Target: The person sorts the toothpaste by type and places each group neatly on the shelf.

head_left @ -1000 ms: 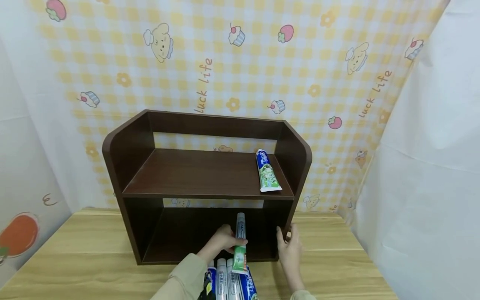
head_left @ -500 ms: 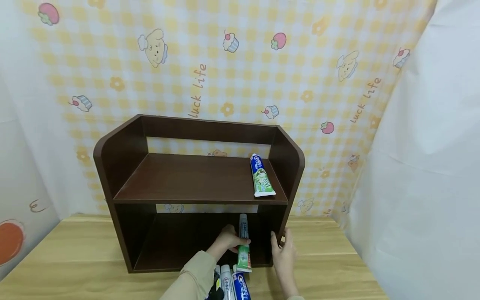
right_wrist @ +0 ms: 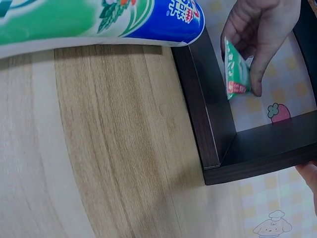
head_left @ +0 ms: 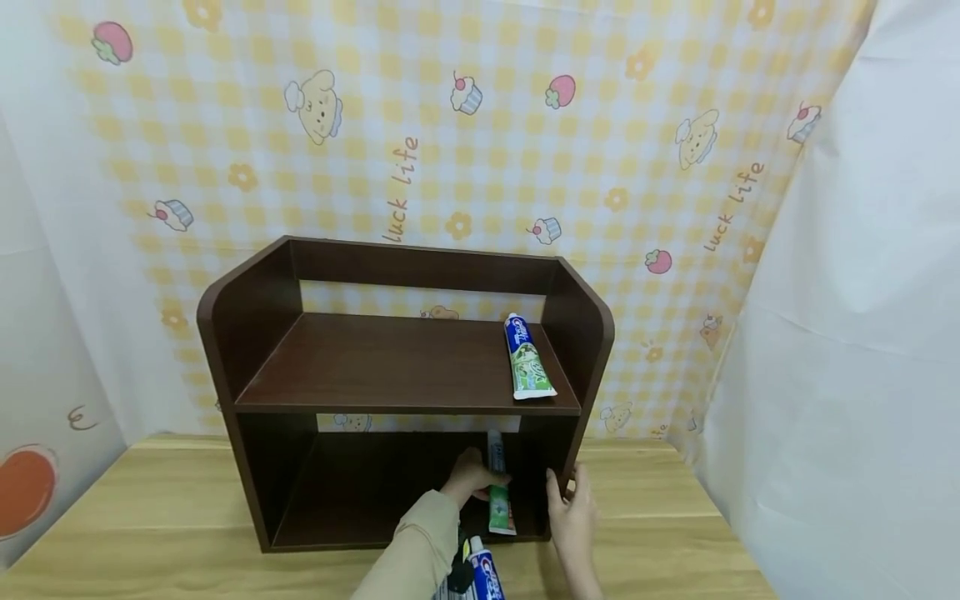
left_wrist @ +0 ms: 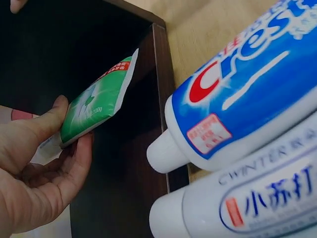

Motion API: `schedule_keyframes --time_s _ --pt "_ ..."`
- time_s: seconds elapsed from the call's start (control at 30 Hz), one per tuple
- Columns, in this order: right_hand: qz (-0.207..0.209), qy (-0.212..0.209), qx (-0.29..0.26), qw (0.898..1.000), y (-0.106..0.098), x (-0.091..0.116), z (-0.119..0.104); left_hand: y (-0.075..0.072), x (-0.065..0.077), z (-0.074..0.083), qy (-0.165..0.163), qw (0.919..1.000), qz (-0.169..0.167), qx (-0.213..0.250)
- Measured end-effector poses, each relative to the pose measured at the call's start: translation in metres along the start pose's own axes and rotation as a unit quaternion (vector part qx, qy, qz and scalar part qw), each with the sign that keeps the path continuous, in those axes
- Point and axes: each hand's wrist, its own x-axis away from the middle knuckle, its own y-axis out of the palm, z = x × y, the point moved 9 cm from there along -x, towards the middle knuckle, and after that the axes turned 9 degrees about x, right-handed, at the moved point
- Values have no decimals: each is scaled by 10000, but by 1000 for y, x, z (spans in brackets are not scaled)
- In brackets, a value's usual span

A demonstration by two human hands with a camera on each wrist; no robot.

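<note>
Yellow-checked cloth backs your pale wood-grain table. Left hand pinches green-and-grey toothpaste tube; right hand grips dark-brown wooden shelf

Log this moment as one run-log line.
left hand: grips green tube in lower compartment; right hand: holds right panel; upper shelf: blue-green tube
</note>
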Motion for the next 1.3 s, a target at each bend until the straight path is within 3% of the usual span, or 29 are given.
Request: schedule_keyframes --time_s 0.1,0.3,0.43,0.7,0.93,1.13,1.27,1.3 --pt "26 -35 46 10000 -1 0 1 5 -6 -4 -1 9999 12 131" --pt "-47 -17 12 10000 1 -2 2 6 -16 -11 -53 9995 270 -134" --pt "-188 94 -131 9997 7 1 5 3 -16 -19 -42 9992 338 -217" --pt "-121 -126 -251 9995 7 -4 4 11 -29 -13 190 9957 385 -825" --pt "-208 -121 -327 9992 8 -9 2 7 -36 -5 305 9812 687 -1777" --pt "-416 76 -288 9987 10 -12 6 9 -35 0 692 9814 566 -1700" --pt "-555 124 -195 9982 12 -13 7 12 -59 -20 387 9729 485 -2226" --pt "-582 139 -183 9980 13 -13 7 14 -73 -33 497 9652 498 -2520"
